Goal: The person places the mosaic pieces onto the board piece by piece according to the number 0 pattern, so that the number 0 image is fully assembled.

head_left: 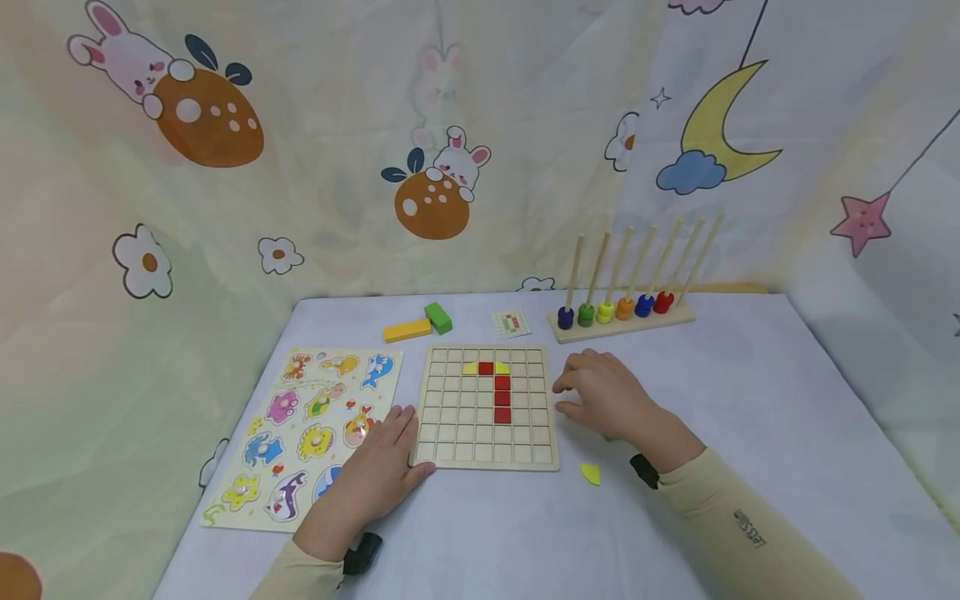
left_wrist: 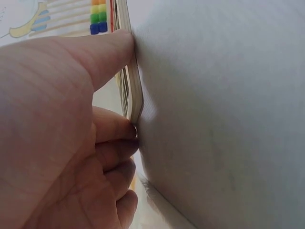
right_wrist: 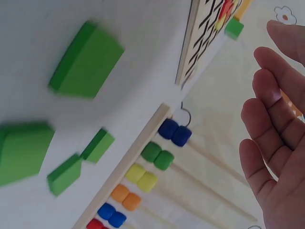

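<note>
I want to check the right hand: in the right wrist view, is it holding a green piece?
No, the right hand is bare with relaxed fingers, and the green pieces lie apart on the table.

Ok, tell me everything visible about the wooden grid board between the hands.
The wooden grid board looks like pale plywood, square, lying flat on the table. Its cells are mostly empty; red tiles and yellow pieces fill a few. The left hand touches its near-left corner; the right hand is at its right edge.
</note>
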Action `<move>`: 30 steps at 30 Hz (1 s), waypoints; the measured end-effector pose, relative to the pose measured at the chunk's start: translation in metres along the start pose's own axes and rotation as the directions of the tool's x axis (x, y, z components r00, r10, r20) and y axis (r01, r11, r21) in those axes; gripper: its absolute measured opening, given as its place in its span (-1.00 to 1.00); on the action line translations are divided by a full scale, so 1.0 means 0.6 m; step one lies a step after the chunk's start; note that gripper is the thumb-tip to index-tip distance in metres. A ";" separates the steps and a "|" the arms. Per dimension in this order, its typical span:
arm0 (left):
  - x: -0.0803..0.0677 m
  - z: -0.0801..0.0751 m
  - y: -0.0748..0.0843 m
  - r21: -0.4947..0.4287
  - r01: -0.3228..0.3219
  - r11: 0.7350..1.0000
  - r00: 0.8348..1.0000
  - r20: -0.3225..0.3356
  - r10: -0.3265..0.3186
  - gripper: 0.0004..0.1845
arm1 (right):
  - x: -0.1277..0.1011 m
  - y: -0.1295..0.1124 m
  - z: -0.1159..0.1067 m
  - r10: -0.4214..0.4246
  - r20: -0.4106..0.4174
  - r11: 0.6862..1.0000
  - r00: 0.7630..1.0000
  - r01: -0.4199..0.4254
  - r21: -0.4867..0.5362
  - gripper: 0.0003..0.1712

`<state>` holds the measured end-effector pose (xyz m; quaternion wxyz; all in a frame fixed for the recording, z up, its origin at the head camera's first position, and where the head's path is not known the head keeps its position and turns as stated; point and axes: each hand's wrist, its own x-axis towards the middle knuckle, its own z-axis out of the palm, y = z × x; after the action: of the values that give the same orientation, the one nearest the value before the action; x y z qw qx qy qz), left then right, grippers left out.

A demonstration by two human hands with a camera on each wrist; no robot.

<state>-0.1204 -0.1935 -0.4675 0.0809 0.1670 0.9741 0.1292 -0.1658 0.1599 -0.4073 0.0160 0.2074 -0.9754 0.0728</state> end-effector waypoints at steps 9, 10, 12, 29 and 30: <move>0.001 0.003 -0.001 -0.001 -0.014 1.000 1.000 -0.007 0.014 -0.08 | -0.053 0.053 -0.002 0.019 -0.011 0.999 1.000 -0.019 -0.027 -0.76; 0.001 0.003 -0.001 0.001 -0.013 1.000 1.000 -0.007 0.013 -0.08 | -0.060 0.059 -0.001 0.021 -0.016 0.999 1.000 -0.022 -0.026 -0.76; 0.001 0.002 -0.001 0.002 -0.010 1.000 1.000 -0.005 0.010 -0.07 | -0.072 0.070 0.002 0.033 -0.024 0.999 0.999 -0.033 -0.022 -0.77; 0.002 0.004 -0.004 0.015 -0.008 1.000 1.000 -0.003 0.009 -0.06 | -0.153 0.139 0.005 0.098 -0.004 0.995 0.995 -0.098 0.008 -0.77; 0.002 0.005 -0.004 0.015 -0.009 1.000 1.000 -0.004 0.009 -0.06 | -0.157 0.141 0.005 0.102 0.009 0.995 0.995 -0.102 0.012 -0.76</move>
<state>-0.1217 -0.1947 -0.4709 0.0772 0.1715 0.9745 0.1226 -0.1144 0.2738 -0.4278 0.0068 0.1579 -0.9843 0.0789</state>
